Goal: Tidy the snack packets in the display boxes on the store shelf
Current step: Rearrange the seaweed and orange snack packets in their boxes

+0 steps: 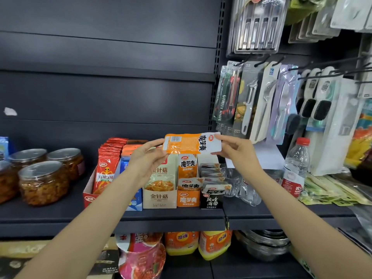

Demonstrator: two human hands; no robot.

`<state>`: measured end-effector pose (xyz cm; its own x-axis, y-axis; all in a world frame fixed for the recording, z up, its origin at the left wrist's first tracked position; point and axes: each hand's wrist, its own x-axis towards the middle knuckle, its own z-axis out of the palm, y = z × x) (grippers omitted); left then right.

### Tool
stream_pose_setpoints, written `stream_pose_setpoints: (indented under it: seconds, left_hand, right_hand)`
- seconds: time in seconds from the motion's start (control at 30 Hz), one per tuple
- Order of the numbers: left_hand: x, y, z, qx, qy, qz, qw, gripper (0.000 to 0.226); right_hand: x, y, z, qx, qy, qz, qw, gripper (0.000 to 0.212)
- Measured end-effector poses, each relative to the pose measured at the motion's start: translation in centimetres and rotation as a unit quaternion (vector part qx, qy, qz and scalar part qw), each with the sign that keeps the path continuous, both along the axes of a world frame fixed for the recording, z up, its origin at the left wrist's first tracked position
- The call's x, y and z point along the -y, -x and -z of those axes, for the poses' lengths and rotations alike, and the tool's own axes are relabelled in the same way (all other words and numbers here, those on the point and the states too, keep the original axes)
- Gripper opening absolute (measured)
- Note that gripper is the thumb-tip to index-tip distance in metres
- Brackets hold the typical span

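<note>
Both hands hold one orange-and-white snack packet (191,143) level above the display boxes: left hand (148,156) pinches its left end, right hand (234,149) its right. It looks light, soft and slick; the flat end seals offer the surest hold. The matching orange box (188,199) sits just below the grip.

Five display boxes stand side by side along the front of the shelf (60,216). From left: the spicy strip box (90,195), the box behind the left forearm (134,203), the enoki mushroom box (159,196), the konjac box (188,198) and the kelp box (211,200). Left of them sit lidded jars (43,182). Right of the kelp box lie glass cups (241,186), then a water bottle (296,166). Above the boxes, both hands hold a konjac packet (191,143) level, the left hand (148,158) at its left end, the right hand (236,147) at its right end. Utensil packs (249,101) hang behind the bottle.
</note>
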<state>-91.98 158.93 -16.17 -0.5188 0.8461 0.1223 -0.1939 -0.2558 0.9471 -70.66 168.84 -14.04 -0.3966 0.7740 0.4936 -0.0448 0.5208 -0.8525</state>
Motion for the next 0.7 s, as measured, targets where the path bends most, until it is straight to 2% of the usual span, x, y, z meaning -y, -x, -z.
stream_pose_setpoints:
  seconds: [0.07, 0.1, 0.17, 0.3, 0.5, 0.57, 0.63, 0.7]
  left_hand:
    - [0.2, -0.1, 0.2, -0.101, 0.011, -0.022, 0.995, 0.044]
    - [0.3, -0.1, 0.1, -0.148, 0.014, -0.034, 0.988, 0.047]
    - [0.5, -0.1, 0.0, -0.209, 0.001, -0.041, 0.977, 0.054]
    - [0.8, 0.0, -0.1, -0.276, -0.024, -0.037, 0.960, 0.064]
    - [0.4, 0.3, 0.1, -0.246, -0.024, -0.040, 0.968, 0.061]
    - [0.2, 0.6, 0.4, -0.206, -0.011, -0.024, 0.978, 0.052]
    - [0.0, 0.7, 0.7, -0.171, 0.001, 0.002, 0.985, 0.044]
    - [-0.2, 0.6, 0.9, -0.128, 0.005, 0.026, 0.991, 0.036]
  right_hand:
    - [-0.1, 0.2, 0.2, -0.023, 0.092, -0.029, 0.995, 0.032]
    - [-0.1, 0.2, 0.3, -0.026, 0.109, -0.035, 0.993, 0.031]
    - [-0.2, 0.1, 0.6, -0.011, 0.081, -0.033, 0.996, 0.030]
    - [-0.1, -0.1, 0.7, 0.011, 0.030, -0.039, 0.999, 0.045]
    - [-0.3, -0.2, 0.7, -0.026, 0.061, -0.032, 0.997, 0.039]
    - [-0.4, -0.4, 0.4, -0.043, 0.088, -0.054, 0.994, 0.049]
    - [-0.4, -0.8, 0.1, -0.029, 0.055, -0.071, 0.995, 0.053]
    - [-0.3, -1.0, -0.2, 0.011, -0.014, -0.054, 0.998, 0.043]
